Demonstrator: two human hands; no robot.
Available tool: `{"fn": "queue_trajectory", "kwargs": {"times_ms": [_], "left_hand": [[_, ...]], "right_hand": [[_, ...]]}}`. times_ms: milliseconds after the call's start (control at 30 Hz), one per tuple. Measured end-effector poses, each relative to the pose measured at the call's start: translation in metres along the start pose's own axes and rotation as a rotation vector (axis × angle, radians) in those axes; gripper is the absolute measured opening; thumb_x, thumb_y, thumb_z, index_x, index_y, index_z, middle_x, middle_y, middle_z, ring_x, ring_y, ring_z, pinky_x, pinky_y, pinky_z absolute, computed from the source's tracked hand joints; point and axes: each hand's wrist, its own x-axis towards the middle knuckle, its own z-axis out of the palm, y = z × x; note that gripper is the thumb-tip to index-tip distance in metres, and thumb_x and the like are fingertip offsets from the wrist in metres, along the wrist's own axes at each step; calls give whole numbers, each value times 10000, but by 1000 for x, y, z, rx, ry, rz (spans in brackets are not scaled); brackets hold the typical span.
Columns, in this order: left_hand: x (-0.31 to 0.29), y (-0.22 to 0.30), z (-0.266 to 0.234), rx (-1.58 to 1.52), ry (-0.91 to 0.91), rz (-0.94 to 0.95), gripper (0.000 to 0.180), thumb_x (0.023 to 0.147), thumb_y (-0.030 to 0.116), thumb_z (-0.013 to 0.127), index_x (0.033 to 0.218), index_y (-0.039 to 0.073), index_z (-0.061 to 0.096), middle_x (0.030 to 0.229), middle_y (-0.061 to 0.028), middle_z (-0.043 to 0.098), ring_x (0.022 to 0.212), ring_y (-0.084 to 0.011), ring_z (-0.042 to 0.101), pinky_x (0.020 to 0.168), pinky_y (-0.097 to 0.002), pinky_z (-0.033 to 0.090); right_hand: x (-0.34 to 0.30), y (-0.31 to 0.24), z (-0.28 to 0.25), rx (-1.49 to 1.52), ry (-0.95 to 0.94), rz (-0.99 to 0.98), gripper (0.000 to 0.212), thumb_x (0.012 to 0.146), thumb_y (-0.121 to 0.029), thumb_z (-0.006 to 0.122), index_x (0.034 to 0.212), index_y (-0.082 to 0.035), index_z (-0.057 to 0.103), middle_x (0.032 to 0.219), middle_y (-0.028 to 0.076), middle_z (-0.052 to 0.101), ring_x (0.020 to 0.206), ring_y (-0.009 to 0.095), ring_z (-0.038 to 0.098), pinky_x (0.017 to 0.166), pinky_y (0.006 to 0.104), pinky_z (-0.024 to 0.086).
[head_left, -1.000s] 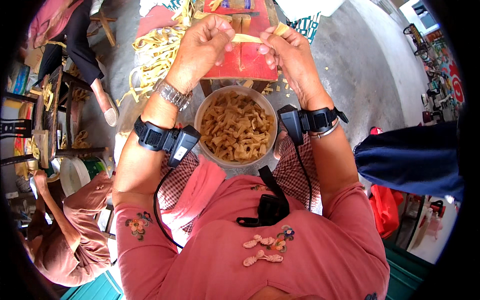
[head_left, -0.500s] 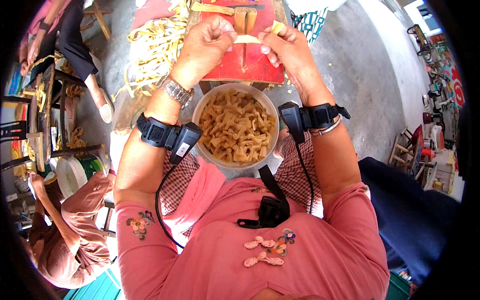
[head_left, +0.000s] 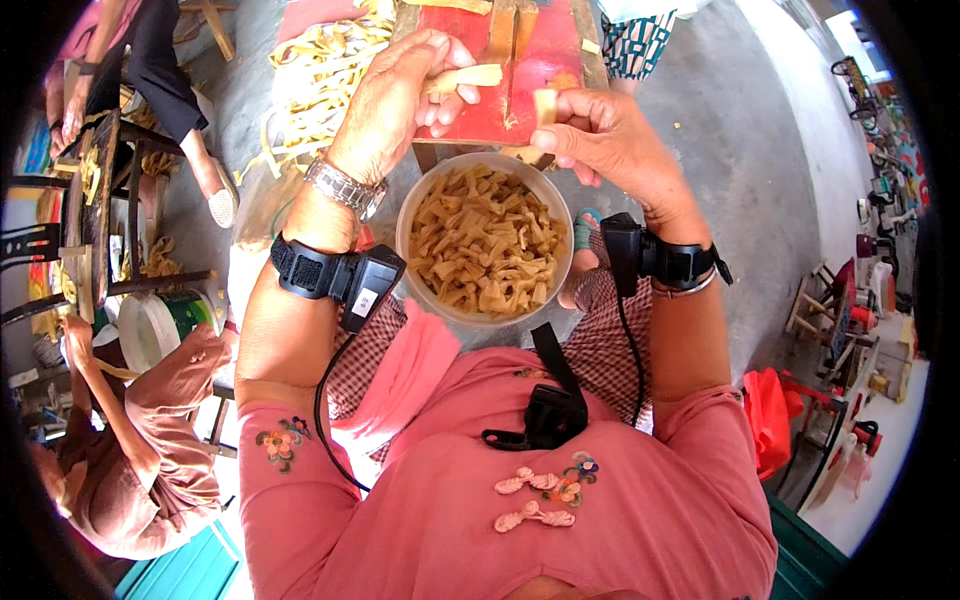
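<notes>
Yellow strip (head_left: 478,76) pinched in left hand (head_left: 415,85), long axis sideways toward right hand (head_left: 608,138), which pinches a short piece (head_left: 545,105) and sits nearer the tub (head_left: 470,318) on its body side.

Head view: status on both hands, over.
Left hand: holding yellow strip. Right hand: pinching separate yellow piece. Whitish tub of tan pieces below, not blocking.
</notes>
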Motion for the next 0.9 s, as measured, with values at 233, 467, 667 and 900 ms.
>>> {"fn": "queue_trajectory", "kwargs": {"times_ms": [233,467,667,900], "left_hand": [[-15,3,11,46,-101,-32,199,971,176,406,1026,25,524,795,-92,611,529,-78,437,448,-190,331],[-30,-12,9,400,-353,-54,129,957,148,471,995,47,542,814,-14,594,598,-41,485,536,-176,399],[-45,-44,11,552,-461,-168,46,927,87,528,954,51,541,810,23,559,669,-48,528,599,-195,444],[-48,-81,-20,1367,-352,136,279,859,42,543,1135,5,565,987,-178,634,897,-280,628,786,-345,496]], "right_hand": [[-1,6,4,-102,206,-108,380,861,-382,632,874,-3,650,590,1,552,457,37,479,423,196,389],[-10,21,3,-82,243,-130,268,899,-312,602,861,-49,631,602,-45,519,461,14,441,418,159,324],[-23,19,1,48,236,19,240,900,-274,617,770,-73,596,596,-49,543,477,19,460,434,166,349],[-26,31,-1,66,188,-81,240,885,-288,640,789,-70,609,590,-56,545,460,15,445,421,159,341]]}}
